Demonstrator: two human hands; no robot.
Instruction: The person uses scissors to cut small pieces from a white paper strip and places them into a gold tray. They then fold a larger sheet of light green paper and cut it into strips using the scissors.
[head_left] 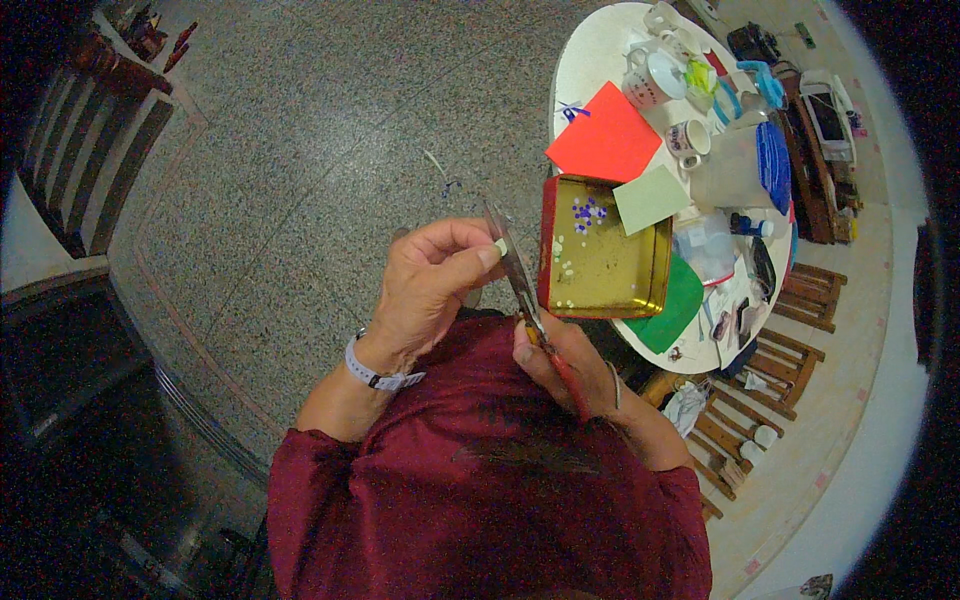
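Observation:
Between thumb and forefinger, my left hand (437, 280) pinches a small pale green paper piece (500, 246). Right against that piece lie the blades of a pair of scissors (519, 283), pointing up and away from me. My right hand (560, 365) is wrapped round their red handles. Just right of the scissors, a rectangular tin (606, 305) with a gold inside and red outside sits at the table's edge. Blue-purple bits (588, 214) and pale green bits (563, 262) lie scattered in it. A pale green paper sheet (651, 199) rests across its far right corner.
On the white oval table (590, 55) lie red paper (607, 132), green paper (670, 308), a white lidded mug (655, 80), a cup (688, 142) and a clear container with a blue lid (745, 168). Wooden chairs (790, 370) stand beyond the table. Scraps (450, 187) lie on the speckled floor.

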